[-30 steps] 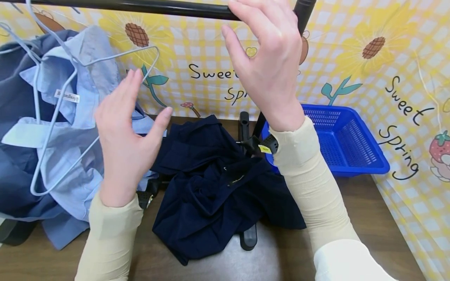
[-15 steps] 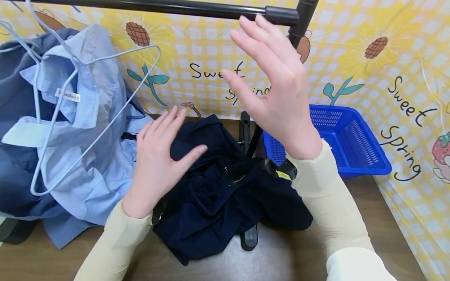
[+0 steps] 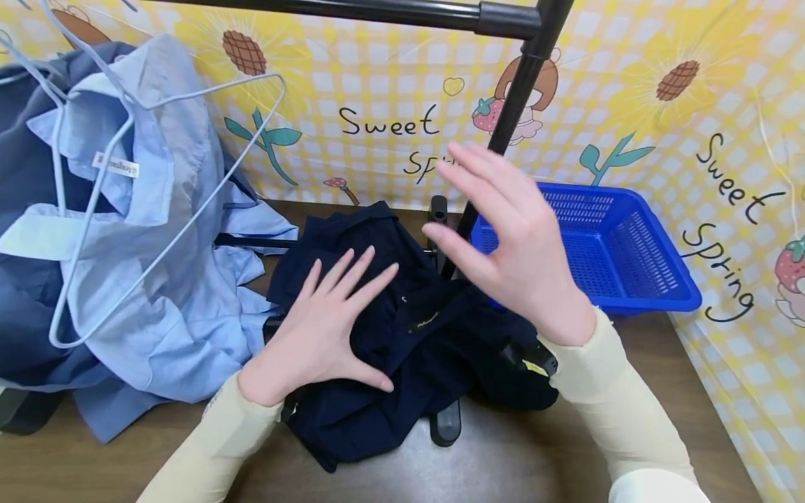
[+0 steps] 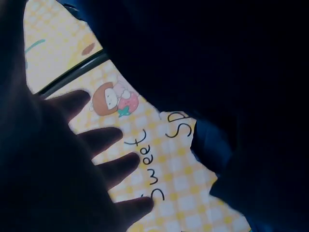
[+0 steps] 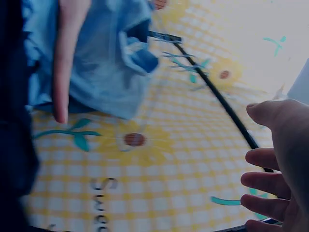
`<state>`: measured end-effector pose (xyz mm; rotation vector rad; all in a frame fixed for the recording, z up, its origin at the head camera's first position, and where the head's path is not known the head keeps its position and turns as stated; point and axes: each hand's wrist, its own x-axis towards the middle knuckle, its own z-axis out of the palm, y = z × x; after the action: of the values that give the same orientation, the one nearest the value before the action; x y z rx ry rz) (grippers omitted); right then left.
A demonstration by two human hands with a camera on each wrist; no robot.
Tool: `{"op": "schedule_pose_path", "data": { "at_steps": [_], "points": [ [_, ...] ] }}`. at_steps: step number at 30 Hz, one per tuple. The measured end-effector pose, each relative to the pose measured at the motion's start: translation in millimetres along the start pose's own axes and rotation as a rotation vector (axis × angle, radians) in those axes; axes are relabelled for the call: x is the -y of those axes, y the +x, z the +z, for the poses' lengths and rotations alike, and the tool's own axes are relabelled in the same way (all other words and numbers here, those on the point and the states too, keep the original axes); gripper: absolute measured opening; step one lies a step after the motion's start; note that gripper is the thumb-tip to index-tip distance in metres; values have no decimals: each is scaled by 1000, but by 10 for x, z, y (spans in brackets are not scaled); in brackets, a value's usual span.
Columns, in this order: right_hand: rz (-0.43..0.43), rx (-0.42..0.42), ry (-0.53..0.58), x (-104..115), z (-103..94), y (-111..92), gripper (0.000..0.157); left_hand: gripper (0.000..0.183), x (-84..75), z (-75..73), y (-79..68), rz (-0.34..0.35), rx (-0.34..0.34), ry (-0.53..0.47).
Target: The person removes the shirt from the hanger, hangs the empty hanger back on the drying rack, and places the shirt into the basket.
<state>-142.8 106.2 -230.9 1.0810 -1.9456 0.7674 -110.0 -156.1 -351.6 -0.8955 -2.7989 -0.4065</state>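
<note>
A crumpled dark navy garment [image 3: 402, 412] with a small printed label at its collar lies on the brown surface, below the rack's right end. Over it my left hand [image 3: 321, 335] is spread, fingers and thumb wide apart, close above the cloth. In the left wrist view the dark cloth [image 4: 193, 58] fills the area beside the outstretched fingers [image 4: 116, 169]. My right hand [image 3: 516, 244] hovers to the upper right of the garment, thumb apart from the fingers, holding nothing. The right wrist view shows its fingers [image 5: 265, 193] extended with nothing between them.
A light blue shirt [image 3: 163, 300] and a blue-grey garment [image 3: 25, 307] with pale wire hangers [image 3: 189, 237] hang at left. The black rack bar [image 3: 377, 10] runs across the top, its upright [image 3: 512, 98] at right. A blue perforated basket [image 3: 629, 244] stands behind my right arm.
My right hand has come off the rack bar and moved down and right. My left hand has moved right and down from beside the hanger to over the navy garment, its fingers spreading.
</note>
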Motion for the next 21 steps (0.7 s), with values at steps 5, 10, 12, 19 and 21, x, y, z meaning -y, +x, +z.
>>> {"op": "schedule_pose_path", "data": {
  "at_steps": [5, 10, 12, 19, 21],
  "points": [
    [60, 136, -24, -28, 101, -300, 61, 126, -47, 69, -32, 1, 149, -35],
    [107, 257, -21, -29, 194, -596, 65, 74, -73, 99, -28, -57, 160, -85],
    [123, 314, -17, -10, 233, -717, 67, 54, -63, 114, -21, -60, 132, -94],
    [170, 521, -14, 119, 322, -1083, 81, 23, 24, 204, 33, 1, -17, -89],
    [175, 560, -15, 155, 320, -1159, 86, 22, 50, 195, 57, 2, -53, -98]
  ]
}}
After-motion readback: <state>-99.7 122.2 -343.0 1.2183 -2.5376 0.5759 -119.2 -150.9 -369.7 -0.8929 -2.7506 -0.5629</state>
